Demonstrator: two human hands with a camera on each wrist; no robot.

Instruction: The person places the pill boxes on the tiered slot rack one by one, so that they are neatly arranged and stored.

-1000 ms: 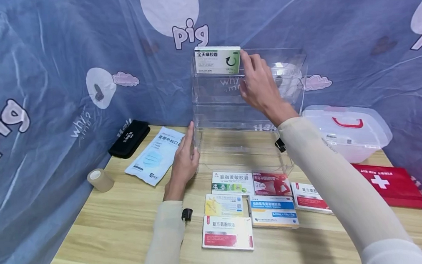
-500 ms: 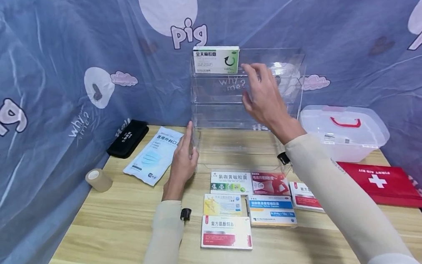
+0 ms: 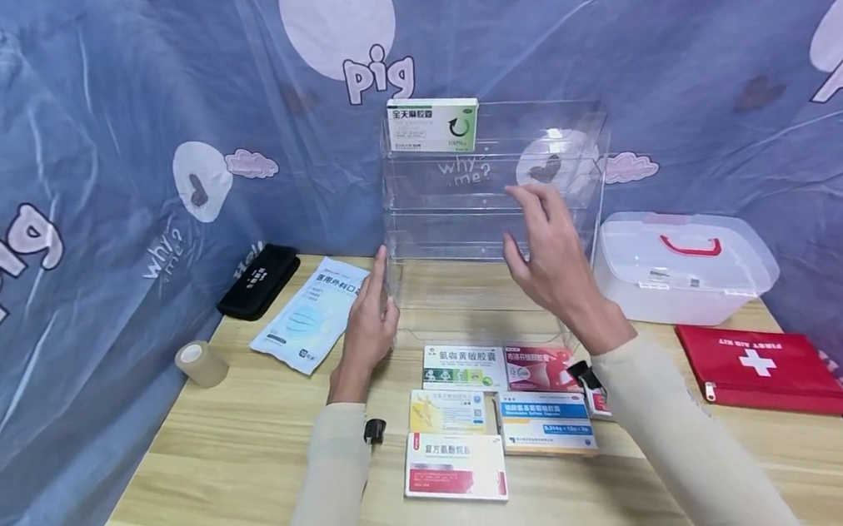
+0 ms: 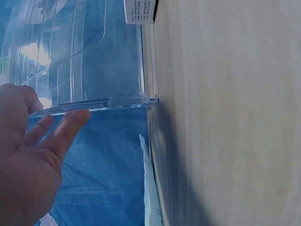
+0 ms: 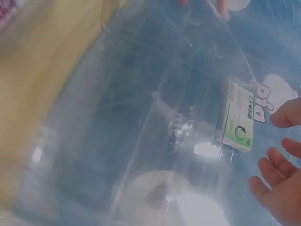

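A clear plastic tiered rack (image 3: 461, 280) stands on the table. In the head view my left hand (image 3: 369, 330) is at its left side panel; the left wrist view shows my left hand (image 4: 28, 155) with its thumb and fingers on opposite sides of that panel. A white and green medicine box (image 3: 432, 126) leans upright on the top tier at the left. My right hand (image 3: 552, 256) holds nothing, its fingers bent a little and apart, in front of the rack's right half. In the right wrist view, the right hand's fingers (image 5: 273, 172) are apart from the medicine box (image 5: 239, 115).
Several medicine boxes (image 3: 454, 465) lie before the rack. To the right are a clear lidded case (image 3: 686, 273) and a red first aid pouch (image 3: 773, 370). A mask packet (image 3: 309, 314), black case (image 3: 258, 281) and tape roll (image 3: 200, 364) lie left.
My right hand has let go of the white and green medicine box and drawn down and back, slightly rightward. The box stays on the top tier. My left hand stays at the rack's side.
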